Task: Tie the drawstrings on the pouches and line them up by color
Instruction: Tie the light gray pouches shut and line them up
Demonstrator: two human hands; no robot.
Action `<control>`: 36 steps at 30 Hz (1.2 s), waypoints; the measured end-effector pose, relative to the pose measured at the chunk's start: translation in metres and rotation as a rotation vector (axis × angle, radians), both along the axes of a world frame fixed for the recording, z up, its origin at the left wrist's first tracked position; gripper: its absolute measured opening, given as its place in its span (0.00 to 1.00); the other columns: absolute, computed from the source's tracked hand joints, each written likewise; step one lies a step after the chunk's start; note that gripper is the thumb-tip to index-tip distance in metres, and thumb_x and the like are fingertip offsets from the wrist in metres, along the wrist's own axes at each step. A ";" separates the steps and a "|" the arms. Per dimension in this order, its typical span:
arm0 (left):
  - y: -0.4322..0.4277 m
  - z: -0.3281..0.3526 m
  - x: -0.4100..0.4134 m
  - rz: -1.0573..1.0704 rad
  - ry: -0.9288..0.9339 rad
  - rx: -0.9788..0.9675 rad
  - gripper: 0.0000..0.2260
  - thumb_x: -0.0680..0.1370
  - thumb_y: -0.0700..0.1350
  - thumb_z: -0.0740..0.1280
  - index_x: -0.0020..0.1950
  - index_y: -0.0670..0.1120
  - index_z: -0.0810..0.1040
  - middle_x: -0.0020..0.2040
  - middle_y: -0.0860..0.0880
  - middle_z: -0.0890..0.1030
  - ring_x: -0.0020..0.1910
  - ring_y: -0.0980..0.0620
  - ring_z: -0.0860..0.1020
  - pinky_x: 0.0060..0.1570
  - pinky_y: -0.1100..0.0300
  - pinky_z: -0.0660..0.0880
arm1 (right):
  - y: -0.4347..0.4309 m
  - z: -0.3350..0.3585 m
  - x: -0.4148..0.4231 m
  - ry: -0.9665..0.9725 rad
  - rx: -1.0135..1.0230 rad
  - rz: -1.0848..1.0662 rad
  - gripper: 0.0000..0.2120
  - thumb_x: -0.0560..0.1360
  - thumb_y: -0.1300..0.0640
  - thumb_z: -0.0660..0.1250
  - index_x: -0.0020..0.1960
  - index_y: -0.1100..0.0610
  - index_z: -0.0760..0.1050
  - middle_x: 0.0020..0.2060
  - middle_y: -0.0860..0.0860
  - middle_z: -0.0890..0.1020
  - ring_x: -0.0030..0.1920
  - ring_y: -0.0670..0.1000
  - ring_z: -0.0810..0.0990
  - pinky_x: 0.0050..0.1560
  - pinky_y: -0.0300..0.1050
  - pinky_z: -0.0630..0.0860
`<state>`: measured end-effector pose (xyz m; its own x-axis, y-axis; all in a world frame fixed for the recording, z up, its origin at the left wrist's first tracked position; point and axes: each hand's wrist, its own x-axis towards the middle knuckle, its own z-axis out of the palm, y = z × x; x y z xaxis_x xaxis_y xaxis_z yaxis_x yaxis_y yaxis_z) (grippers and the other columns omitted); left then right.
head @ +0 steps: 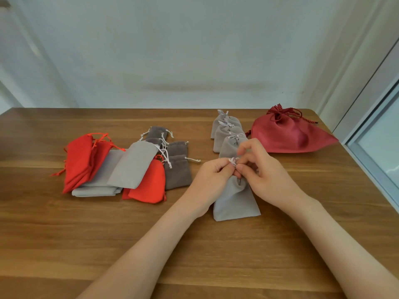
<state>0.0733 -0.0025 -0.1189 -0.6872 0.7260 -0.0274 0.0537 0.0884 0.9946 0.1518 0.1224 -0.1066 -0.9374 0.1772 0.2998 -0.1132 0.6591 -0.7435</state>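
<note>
A light grey pouch (235,201) lies on the wooden table (194,244), its neck gathered. My left hand (212,175) and my right hand (259,171) both pinch its white drawstring (233,161) at the neck. Behind it, three light grey pouches (226,134) with drawn strings lie in an overlapping row. A large dark red pouch (289,134) lies at the back right, its cord tied. At the left sits a loose pile: red pouches (82,160), light grey pouches (131,167), another red pouch (151,184) and dark grey pouches (178,171).
A pale wall runs along the table's far edge. A window frame (371,147) stands close to the table's right edge. Bare wood stretches across the table's front, under my forearms.
</note>
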 end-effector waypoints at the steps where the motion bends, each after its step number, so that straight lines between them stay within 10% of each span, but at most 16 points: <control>1: 0.000 0.000 0.000 -0.006 0.041 -0.009 0.12 0.81 0.43 0.60 0.42 0.41 0.79 0.46 0.39 0.81 0.48 0.45 0.77 0.58 0.45 0.72 | 0.001 -0.001 0.000 0.008 0.009 -0.009 0.13 0.76 0.68 0.61 0.53 0.53 0.64 0.33 0.48 0.79 0.36 0.42 0.77 0.38 0.30 0.69; 12: 0.003 -0.005 0.000 0.195 0.370 -0.059 0.13 0.82 0.45 0.59 0.42 0.43 0.79 0.36 0.50 0.80 0.39 0.57 0.76 0.38 0.69 0.69 | -0.008 -0.003 -0.003 0.028 0.001 -0.107 0.10 0.77 0.65 0.63 0.52 0.52 0.75 0.38 0.42 0.82 0.44 0.39 0.79 0.45 0.31 0.73; 26: 0.003 -0.004 -0.003 0.172 0.015 0.012 0.12 0.80 0.46 0.62 0.44 0.45 0.83 0.44 0.43 0.83 0.50 0.43 0.79 0.55 0.48 0.74 | -0.012 -0.008 -0.003 0.195 0.172 -0.192 0.07 0.76 0.66 0.63 0.47 0.56 0.76 0.38 0.51 0.79 0.41 0.49 0.78 0.42 0.41 0.72; 30: 0.003 -0.002 -0.004 0.174 -0.047 0.057 0.10 0.79 0.44 0.64 0.43 0.44 0.83 0.42 0.46 0.83 0.45 0.52 0.80 0.51 0.57 0.75 | -0.013 -0.003 -0.004 0.063 -0.085 -0.229 0.09 0.77 0.63 0.65 0.50 0.52 0.67 0.34 0.47 0.80 0.38 0.40 0.77 0.38 0.29 0.70; 36: 0.002 0.003 -0.003 0.153 -0.094 0.168 0.10 0.79 0.41 0.64 0.39 0.46 0.80 0.37 0.46 0.81 0.41 0.53 0.79 0.45 0.62 0.75 | -0.003 0.001 -0.007 -0.179 -0.403 -0.120 0.06 0.77 0.60 0.64 0.47 0.53 0.78 0.30 0.48 0.78 0.33 0.46 0.74 0.36 0.40 0.71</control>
<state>0.0699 -0.0010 -0.1157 -0.7897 0.6133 0.0166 -0.0406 -0.0792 0.9960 0.1450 0.1190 -0.1060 -0.9341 0.3565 0.0195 0.1002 0.3141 -0.9441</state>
